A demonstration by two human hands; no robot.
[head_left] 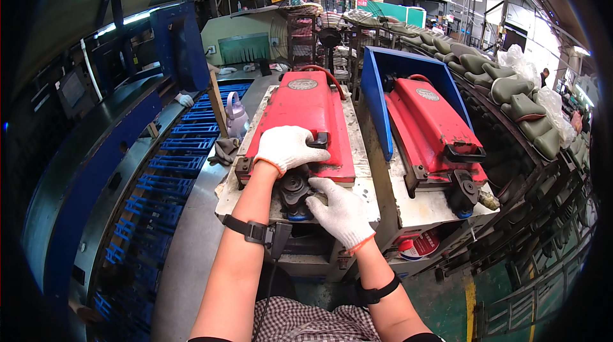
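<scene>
Red lid [287, 103] rests on a pale base [359, 205], directly in front of the worker. Left hand [290, 149] (white knit glove, orange cuff) covers part of the black handle [323, 140] at the lid's front; fingers bunched, though I cannot tell whether they close round it. Right hand [340, 211], gloved alike, sits lower, just beside the black latch [294, 185]; thumb and forefinger slightly apart, contact unclear. Pale purple jug [237, 117] stands to the left.

left machine bed [361, 198]: red cover [295, 107] | right machine bed [398, 194]: second red cover [426, 117] | metal counter [191, 214]: lavender jug [237, 120], dark cloth [224, 150]
</scene>
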